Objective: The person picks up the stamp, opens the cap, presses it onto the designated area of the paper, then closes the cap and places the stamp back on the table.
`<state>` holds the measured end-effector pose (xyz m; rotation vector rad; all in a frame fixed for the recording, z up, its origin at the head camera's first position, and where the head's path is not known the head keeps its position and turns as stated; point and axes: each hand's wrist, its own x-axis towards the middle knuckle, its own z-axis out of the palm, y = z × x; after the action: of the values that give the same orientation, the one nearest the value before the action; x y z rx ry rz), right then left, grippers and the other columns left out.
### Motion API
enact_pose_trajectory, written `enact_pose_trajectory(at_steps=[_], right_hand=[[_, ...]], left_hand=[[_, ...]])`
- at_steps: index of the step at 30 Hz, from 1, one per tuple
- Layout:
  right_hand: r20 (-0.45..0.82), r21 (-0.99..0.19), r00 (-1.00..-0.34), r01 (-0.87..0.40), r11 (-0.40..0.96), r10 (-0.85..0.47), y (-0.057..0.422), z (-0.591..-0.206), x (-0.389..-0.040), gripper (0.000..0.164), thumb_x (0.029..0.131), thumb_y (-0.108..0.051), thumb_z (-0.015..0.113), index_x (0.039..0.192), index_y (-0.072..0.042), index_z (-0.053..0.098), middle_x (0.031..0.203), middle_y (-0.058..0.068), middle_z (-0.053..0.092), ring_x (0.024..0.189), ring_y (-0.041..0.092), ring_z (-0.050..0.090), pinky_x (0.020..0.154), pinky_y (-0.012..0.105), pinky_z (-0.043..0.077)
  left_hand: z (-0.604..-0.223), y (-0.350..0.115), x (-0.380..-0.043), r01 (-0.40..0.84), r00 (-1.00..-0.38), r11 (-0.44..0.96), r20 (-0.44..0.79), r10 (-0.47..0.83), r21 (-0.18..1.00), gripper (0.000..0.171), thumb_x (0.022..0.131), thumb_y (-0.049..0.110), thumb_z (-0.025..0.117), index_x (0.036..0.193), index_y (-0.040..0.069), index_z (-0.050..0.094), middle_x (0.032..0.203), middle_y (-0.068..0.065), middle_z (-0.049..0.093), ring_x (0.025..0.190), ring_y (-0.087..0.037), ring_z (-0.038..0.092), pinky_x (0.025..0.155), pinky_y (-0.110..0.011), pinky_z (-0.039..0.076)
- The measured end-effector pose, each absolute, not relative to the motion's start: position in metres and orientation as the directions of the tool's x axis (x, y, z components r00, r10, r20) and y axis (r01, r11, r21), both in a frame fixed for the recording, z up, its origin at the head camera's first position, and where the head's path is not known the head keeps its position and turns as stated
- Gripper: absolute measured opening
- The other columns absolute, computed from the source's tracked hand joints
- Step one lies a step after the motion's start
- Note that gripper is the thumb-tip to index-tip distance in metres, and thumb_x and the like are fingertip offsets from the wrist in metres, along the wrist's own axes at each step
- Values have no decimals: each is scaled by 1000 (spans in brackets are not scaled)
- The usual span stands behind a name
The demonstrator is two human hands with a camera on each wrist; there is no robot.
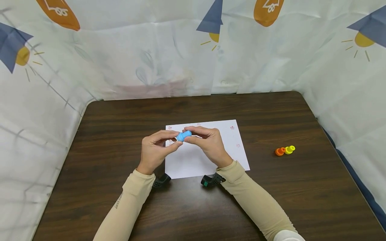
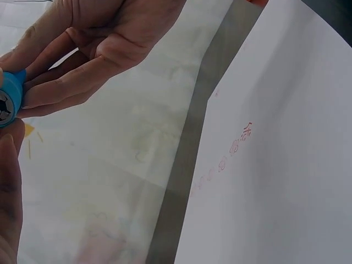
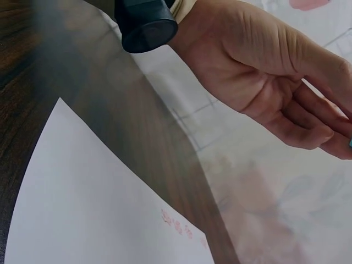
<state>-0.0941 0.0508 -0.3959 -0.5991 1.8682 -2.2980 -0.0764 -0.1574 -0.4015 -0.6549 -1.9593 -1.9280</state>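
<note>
In the head view a small blue toy stamp (image 1: pixel 184 135) is held up over a white sheet of paper (image 1: pixel 200 164). My left hand (image 1: pixel 155 147) pinches its left end between fingers and thumb. From the other side, my right hand (image 1: pixel 211 142) pinches the right end. The left wrist view shows the stamp's round end (image 2: pixel 7 102) with a black-and-white pattern, partly cut off by the frame edge. Small red printed marks (image 2: pixel 235 146) run along the paper's edge.
An orange stamp (image 1: pixel 280 151) and a yellow stamp (image 1: pixel 290 149) stand side by side on the dark wooden table (image 1: pixel 265 120), right of the paper. A patterned white cloth (image 1: pixel 169 50) hangs behind the table. Black wrist cameras (image 1: pixel 211 180) sit under both wrists.
</note>
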Motion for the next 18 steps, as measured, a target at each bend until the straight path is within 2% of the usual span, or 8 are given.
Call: enact_pose_trajectory(at_steps=[5,9,15,18], right_hand=[[244,-957,-907,-168,-237,-344,50,-397,-94,42,91,-11,79,126,10,68,111,-9,78,102,11,74,93,30,63],[248,-958,-906,-175,-229,-343,49,-398,-94,44,91,-17,80,126,7,70,113,-9,78,104,11,74,94,31,63],[250,-959,-908,-185,-213,-335,49,-399,-93,41,91,-18,80,126,3,72,114,-7,79,106,12,74,95,32,63],[254,-960,-908,-193,-204,-333,48,-399,-92,39,91,-16,80,125,2,72,113,-8,79,106,12,74,95,31,63]], left_hand=[[-402,-158,-77,529,-845,0,527,96,849,30,73,-14,86,101,-11,77,103,0,81,87,-12,72,83,-20,63],[-401,-158,-76,532,-844,12,529,87,846,30,72,-14,86,100,-11,77,102,2,81,86,-11,71,81,-20,62],[-401,-157,-76,540,-840,16,538,74,841,30,71,-16,85,99,-9,78,101,2,81,84,-18,70,74,-15,60],[-400,-157,-75,544,-837,-4,542,71,839,31,69,-19,84,98,-11,77,101,3,81,88,-14,73,79,-16,62]])
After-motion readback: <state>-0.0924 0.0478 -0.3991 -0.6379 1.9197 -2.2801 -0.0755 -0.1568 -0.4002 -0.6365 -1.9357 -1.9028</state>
